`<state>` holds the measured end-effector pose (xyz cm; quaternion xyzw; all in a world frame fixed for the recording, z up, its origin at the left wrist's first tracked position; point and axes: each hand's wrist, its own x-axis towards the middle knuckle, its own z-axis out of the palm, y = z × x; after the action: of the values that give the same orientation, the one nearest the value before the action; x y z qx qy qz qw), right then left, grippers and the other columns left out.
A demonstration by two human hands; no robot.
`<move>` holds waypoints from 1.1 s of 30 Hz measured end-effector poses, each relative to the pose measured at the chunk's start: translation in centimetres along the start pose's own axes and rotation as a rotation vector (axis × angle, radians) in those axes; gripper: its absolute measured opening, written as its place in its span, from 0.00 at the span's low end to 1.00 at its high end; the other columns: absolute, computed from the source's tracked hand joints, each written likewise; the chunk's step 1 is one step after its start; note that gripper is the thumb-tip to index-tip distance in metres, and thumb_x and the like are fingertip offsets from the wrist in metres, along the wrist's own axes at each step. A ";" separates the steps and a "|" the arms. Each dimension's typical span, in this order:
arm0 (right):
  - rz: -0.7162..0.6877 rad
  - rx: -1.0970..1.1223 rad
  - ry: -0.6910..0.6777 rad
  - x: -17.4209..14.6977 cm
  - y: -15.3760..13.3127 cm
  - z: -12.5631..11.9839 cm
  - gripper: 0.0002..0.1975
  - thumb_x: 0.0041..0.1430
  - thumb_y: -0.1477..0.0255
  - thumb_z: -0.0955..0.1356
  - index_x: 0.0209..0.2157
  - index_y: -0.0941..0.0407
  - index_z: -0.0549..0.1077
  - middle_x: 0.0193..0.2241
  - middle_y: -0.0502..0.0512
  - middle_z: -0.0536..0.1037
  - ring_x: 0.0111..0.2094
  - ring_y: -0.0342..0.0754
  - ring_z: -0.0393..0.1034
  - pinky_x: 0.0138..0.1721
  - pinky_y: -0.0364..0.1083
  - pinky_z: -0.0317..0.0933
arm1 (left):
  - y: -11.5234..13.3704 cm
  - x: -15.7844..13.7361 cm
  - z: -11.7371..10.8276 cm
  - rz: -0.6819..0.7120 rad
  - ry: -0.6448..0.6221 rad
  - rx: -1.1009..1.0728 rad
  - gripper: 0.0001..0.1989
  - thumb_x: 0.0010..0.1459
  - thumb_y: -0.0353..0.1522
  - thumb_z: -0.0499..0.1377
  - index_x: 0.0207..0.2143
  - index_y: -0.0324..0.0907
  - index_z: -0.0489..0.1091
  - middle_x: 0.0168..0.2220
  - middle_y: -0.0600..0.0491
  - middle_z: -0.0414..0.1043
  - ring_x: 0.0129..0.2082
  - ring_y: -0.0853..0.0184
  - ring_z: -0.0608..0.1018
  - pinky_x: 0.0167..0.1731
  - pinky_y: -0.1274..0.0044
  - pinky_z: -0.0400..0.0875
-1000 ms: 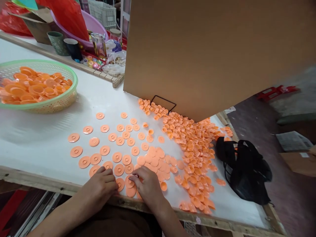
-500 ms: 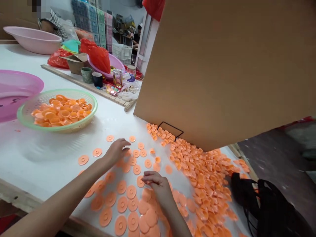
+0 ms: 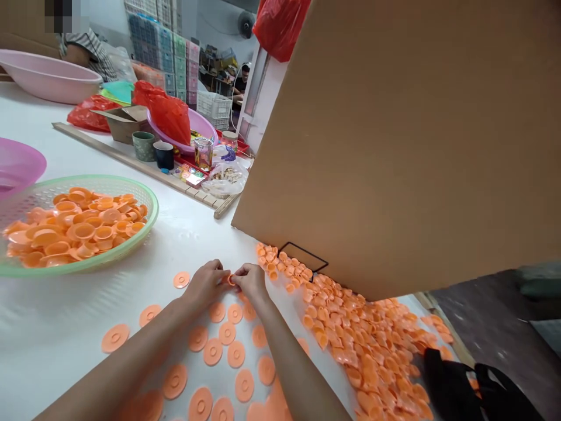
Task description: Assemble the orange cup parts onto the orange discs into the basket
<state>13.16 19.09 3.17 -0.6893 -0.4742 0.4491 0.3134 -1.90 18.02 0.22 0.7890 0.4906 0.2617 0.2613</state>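
Observation:
My left hand and my right hand meet over the white table. Between their fingertips they pinch a small orange plastic cup; whether a disc is joined to it is hidden by the fingers. Several flat orange discs, each with a raised ring in the middle, lie spread below and around my hands. Right of my right arm is a large heap of small orange plastic cups. To the left, a green-rimmed basket holds many orange cup-shaped pieces.
A big cardboard sheet stands over the heap, near a black wire frame. Behind a wooden strip are mugs, a red bag and basins. Black cloth lies at lower right. Another person sits at upper left.
My hands were apart over the discs; now they have come together farther from me, around the small orange cup. The view has shifted, with the basket appearing closer and lower.

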 end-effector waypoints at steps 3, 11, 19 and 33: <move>0.031 -0.005 -0.021 0.2 -0.3 0.5 0.09 0.39 0.80 0.70 0.16 0.56 0.66 0.10 0.42 0.66 0.13 0.41 0.65 0.16 0.39 0.61 | 0.1 0.1 -0.1 -0.021 0.008 -0.056 0.13 0.56 0.41 0.58 0.33 0.43 0.78 0.35 0.50 0.69 0.34 0.65 0.71 0.35 0.75 0.62; 0.075 -0.052 -0.018 -0.1 -1.6 0.6 0.12 0.40 0.82 0.69 0.16 0.55 0.64 0.11 0.43 0.67 0.14 0.43 0.67 0.16 0.39 0.61 | 0.8 2.2 -2.4 -0.382 -0.059 -0.293 0.07 0.45 0.30 0.60 0.28 0.40 0.77 0.25 0.52 0.75 0.27 0.66 0.75 0.26 0.79 0.64; 0.017 -0.194 0.096 0.3 -0.2 1.7 0.08 0.38 0.82 0.68 0.16 0.55 0.68 0.17 0.50 0.74 0.23 0.48 0.73 0.25 0.43 0.63 | 2.3 1.8 -0.9 -0.513 -0.096 -0.434 0.07 0.49 0.30 0.55 0.25 0.39 0.72 0.16 0.57 0.69 0.16 0.70 0.72 0.19 0.80 0.64; 0.041 -0.120 0.119 0.0 -0.2 2.1 0.06 0.42 0.81 0.67 0.21 0.56 0.70 0.15 0.46 0.71 0.18 0.44 0.70 0.19 0.39 0.62 | 3.0 1.7 -1.7 -0.568 -0.065 -0.507 0.04 0.50 0.27 0.56 0.26 0.38 0.71 0.16 0.57 0.69 0.16 0.70 0.73 0.20 0.80 0.69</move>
<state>11.15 19.19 2.50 -0.7419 -0.4667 0.3843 0.2900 -0.45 18.74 3.72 0.5399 0.6007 0.2669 0.5257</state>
